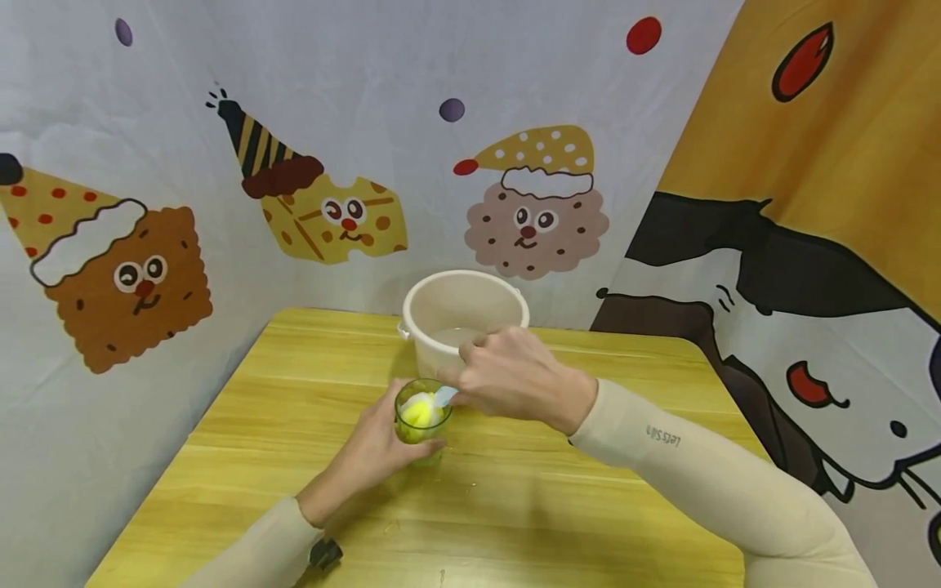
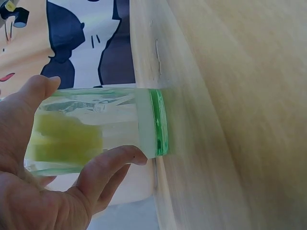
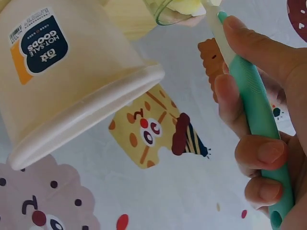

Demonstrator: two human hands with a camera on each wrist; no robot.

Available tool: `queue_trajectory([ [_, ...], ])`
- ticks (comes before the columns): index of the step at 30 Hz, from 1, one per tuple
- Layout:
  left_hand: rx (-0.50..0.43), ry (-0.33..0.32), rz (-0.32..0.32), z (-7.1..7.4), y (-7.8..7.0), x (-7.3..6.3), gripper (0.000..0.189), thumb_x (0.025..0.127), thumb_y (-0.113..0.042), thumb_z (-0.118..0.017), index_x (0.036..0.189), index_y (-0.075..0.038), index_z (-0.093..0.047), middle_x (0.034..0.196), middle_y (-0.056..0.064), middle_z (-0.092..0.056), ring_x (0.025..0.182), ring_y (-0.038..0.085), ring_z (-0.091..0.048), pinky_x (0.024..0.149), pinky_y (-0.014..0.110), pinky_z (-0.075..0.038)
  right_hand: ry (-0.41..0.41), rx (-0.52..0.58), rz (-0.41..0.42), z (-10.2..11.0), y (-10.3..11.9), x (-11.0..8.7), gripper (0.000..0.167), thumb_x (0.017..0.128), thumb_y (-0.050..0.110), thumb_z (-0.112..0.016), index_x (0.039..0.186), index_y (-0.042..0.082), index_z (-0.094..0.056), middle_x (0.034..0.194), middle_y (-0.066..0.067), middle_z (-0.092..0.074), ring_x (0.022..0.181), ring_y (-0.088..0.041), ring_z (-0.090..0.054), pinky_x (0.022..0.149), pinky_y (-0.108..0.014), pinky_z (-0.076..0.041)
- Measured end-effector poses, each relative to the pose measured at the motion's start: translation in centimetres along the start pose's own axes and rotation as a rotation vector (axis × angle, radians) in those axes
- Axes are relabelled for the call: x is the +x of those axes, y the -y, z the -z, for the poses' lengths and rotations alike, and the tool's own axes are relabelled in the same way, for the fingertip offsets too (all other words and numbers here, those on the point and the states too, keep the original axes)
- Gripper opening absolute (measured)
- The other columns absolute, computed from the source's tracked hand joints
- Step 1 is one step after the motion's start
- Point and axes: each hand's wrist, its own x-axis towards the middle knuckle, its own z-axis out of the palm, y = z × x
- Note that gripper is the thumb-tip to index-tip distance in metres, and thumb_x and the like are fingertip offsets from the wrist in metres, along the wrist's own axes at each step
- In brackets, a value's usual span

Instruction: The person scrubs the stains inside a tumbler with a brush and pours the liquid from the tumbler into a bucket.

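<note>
My left hand (image 1: pixel 382 433) grips a green-tinted clear glass (image 2: pixel 120 120) around its side, thumb and fingers on opposite sides. In the left wrist view the thick base of the glass is close over the table. Inside the glass sits the yellow and white sponge head (image 1: pixel 421 411) of a cup brush. My right hand (image 1: pixel 515 376) holds the brush by its green ribbed handle (image 3: pixel 254 91), fingers curled round it and thumb along its upper part. The handle slants from the glass mouth into that hand, above the table by the bucket.
Behind the hands stands a cream bucket (image 1: pixel 434 351), partly covered by my right hand in the head view. The wooden table (image 1: pixel 588 506) has small wet spots near the glass. A cartoon-printed cloth (image 1: pixel 353 106) hangs behind the table. A small black object (image 1: pixel 326 555) shows beside my left sleeve.
</note>
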Motion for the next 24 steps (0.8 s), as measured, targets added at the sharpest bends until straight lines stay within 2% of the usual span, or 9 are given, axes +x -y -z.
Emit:
queue_trajectory([
  [4, 0.006, -0.006, -0.008, 0.0, 0.0, 0.0, 0.091, 0.087, -0.034, -0.107, 0.159, -0.022, -0.053, 0.145, 0.006, -0.077, 0.133, 0.028, -0.077, 0.112, 0.053, -0.067, -0.038, -0.064, 0.04, 0.4, 0.3, 0.2, 0.031, 0.096, 0.065, -0.088, 0.099, 0.035, -0.084, 0.07, 0.005, -0.07, 0.057, -0.011, -0.057, 0.052, -0.026, -0.049],
  [8, 0.004, -0.006, -0.005, 0.1, -0.1, 0.0, 0.091, 0.086, -0.035, -0.107, 0.158, -0.024, -0.053, 0.145, 0.005, -0.077, 0.132, 0.026, -0.077, 0.112, 0.052, -0.067, -0.058, -0.126, 0.076, 0.7, 0.4, 0.7, 0.018, 0.101, 0.044, -0.09, 0.09, 0.032, -0.082, 0.071, 0.006, -0.073, 0.059, -0.01, -0.059, 0.058, -0.023, -0.051],
  [11, -0.002, -0.008, -0.017, 0.1, -0.1, 0.1, 0.089, 0.087, -0.033, -0.107, 0.158, -0.023, -0.054, 0.144, 0.003, -0.077, 0.132, 0.025, -0.077, 0.112, 0.051, -0.066, -0.061, -0.176, 0.1, 0.9, 0.6, 1.1, 0.017, 0.101, 0.03, -0.089, 0.086, 0.031, -0.08, 0.071, 0.007, -0.073, 0.061, -0.009, -0.061, 0.062, -0.022, -0.052],
  [18, -0.005, -0.003, -0.041, 0.2, 0.0, -0.1, 0.09, 0.087, -0.03, -0.107, 0.158, -0.022, -0.053, 0.146, 0.002, -0.077, 0.134, 0.023, -0.077, 0.112, 0.049, -0.066, 0.0, -0.21, 0.116, 1.4, 0.8, 2.0, 0.023, 0.104, 0.027, -0.085, 0.084, 0.031, -0.074, 0.07, 0.009, -0.07, 0.06, -0.008, -0.06, 0.064, -0.022, -0.05],
  [24, 0.013, -0.003, -0.034, 0.1, 0.0, -0.1, 0.091, 0.087, -0.031, -0.107, 0.159, -0.021, -0.053, 0.143, 0.001, -0.077, 0.131, 0.023, -0.077, 0.11, 0.048, -0.066, 0.059, -0.231, 0.128, 1.3, 1.0, 2.7, 0.019, 0.105, 0.024, -0.083, 0.088, 0.032, -0.078, 0.07, 0.01, -0.073, 0.059, -0.007, -0.059, 0.062, -0.021, -0.05],
])
